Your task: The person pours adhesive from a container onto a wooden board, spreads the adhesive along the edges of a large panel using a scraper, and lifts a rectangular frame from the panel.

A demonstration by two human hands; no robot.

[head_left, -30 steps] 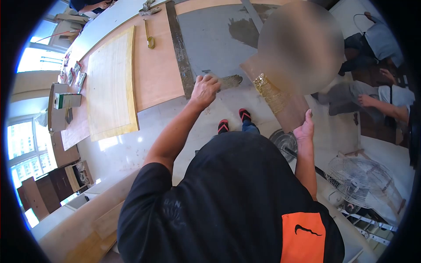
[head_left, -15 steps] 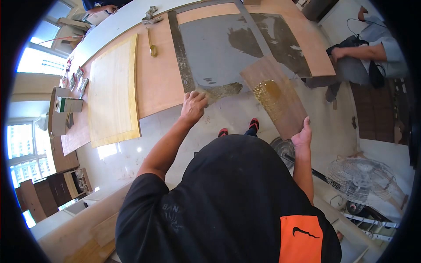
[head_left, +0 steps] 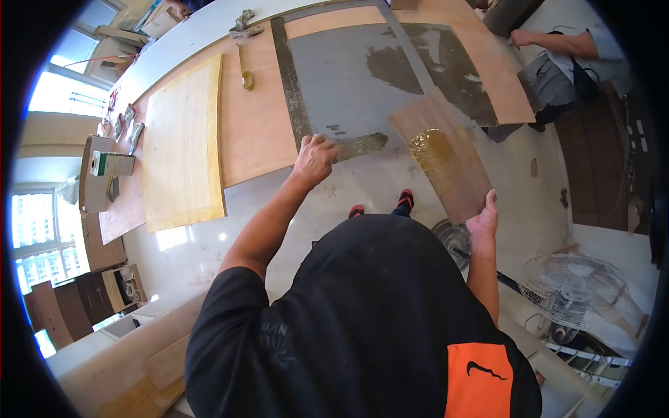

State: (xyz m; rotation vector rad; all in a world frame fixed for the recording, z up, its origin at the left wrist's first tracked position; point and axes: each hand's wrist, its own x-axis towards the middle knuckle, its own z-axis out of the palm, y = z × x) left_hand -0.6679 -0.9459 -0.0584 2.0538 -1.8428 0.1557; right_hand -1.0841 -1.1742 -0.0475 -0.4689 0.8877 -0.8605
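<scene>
Two large grey rectangles (head_left: 334, 76) split by one grey strip (head_left: 408, 52); one brown rectangular board (head_left: 456, 188); one pale, yellow-bordered wooden panel (head_left: 182, 146); one yellow tape measure (head_left: 247, 81); one white-and-green box (head_left: 113, 164); one white wire-caged fan (head_left: 575, 287) — and two red-strapped sandals (head_left: 406, 199).

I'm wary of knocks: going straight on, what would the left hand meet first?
Probably the grey sheet, just ahead of the left hand; any height between them is unclear.

Glossy pale floor (head_left: 185, 259) (bright window (head_left: 36, 237)).
</scene>
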